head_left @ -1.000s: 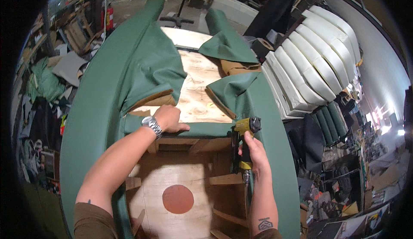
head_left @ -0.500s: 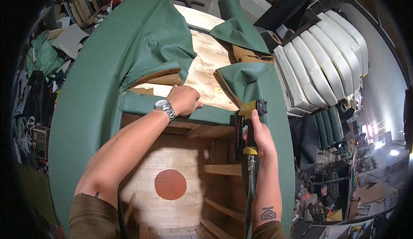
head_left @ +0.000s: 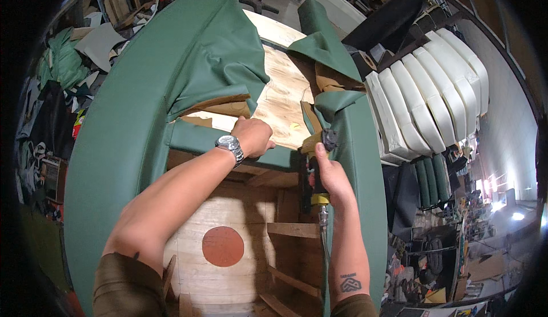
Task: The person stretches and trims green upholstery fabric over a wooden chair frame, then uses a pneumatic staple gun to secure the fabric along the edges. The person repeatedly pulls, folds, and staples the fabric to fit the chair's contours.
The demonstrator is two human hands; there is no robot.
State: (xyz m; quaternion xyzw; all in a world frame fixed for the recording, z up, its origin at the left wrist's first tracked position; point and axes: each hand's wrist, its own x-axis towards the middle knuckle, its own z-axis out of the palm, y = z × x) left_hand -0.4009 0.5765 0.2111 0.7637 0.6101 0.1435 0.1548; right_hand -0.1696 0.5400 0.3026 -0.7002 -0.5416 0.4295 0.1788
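Note:
A curved wooden furniture frame [head_left: 245,271] lies below me, partly wrapped in green upholstery fabric [head_left: 131,134]. My left hand [head_left: 252,136], with a metal wristwatch, presses a green fabric strip [head_left: 200,139] down over a wooden crossbar. My right hand [head_left: 331,177] grips a yellow and black pneumatic staple gun [head_left: 317,166] whose nose sits at the strip's right end, beside the green-covered right arm. An air hose [head_left: 324,243] hangs from the gun's handle. Loose fabric flaps [head_left: 322,46] lie folded back over bare plywood [head_left: 282,97].
White quilted cushions [head_left: 434,89] lean at the right, with small green cushions [head_left: 432,174] below them. Fabric scraps and offcuts [head_left: 63,60] litter the floor at left. A round red-brown patch [head_left: 222,246] marks the plywood panel inside the frame.
My view has closed in on the frame. My left hand slid rightward along the green strip, and the staple gun rose toward the strip's right end.

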